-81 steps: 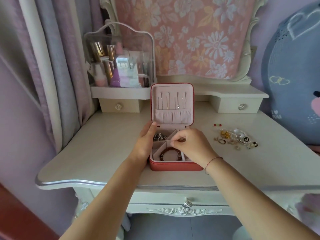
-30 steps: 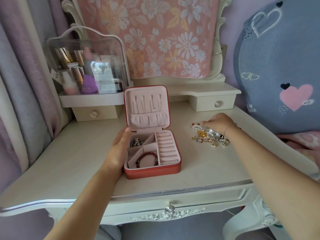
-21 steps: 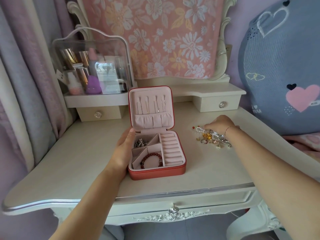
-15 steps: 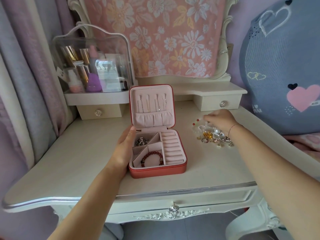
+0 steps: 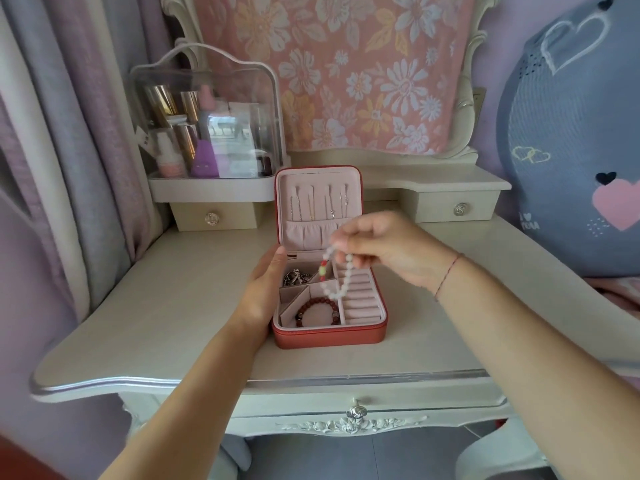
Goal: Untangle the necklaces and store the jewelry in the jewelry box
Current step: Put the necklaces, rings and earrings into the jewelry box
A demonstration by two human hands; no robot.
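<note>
1. The red jewelry box (image 5: pixel 329 336) sits open mid-way across the white dressing table (image 5: pixel 156 306). Its lid stands upright at the box's 12 o'clock, with thin chains (image 5: pixel 311 206) hanging on the pink lining.
2. The left hand (image 5: pixel 265 289) is at the box's 9 o'clock. Its fingers are pretty much straight and laid flat along the left wall, not curled around anything.
3. The right hand (image 5: pixel 391 251) comes in from 3 o'clock, above the box. Thumb and curled fingertips pinch a pale beaded strand (image 5: pixel 333 295) (a bit blurry, with a couple of red and yellow-green beads in it). The strand dangles in a loop over the box's centre, and I can't tell whether its low end touches the lining.
4. Inside the box there's a dark red bead bracelet (image 5: pixel 317 311) in the 7 o'clock compartment and a heap of silvery pieces (image 5: pixel 296 277) at 10 o'clock. The ring rolls (image 5: pixel 360 296) run down the 3 o'clock side.
5. A clear cosmetics case (image 5: pixel 207 123) is at 11 o'clock from the box, and a blue heart cushion (image 5: pixel 571 150) is at 2 o'clock.
</note>
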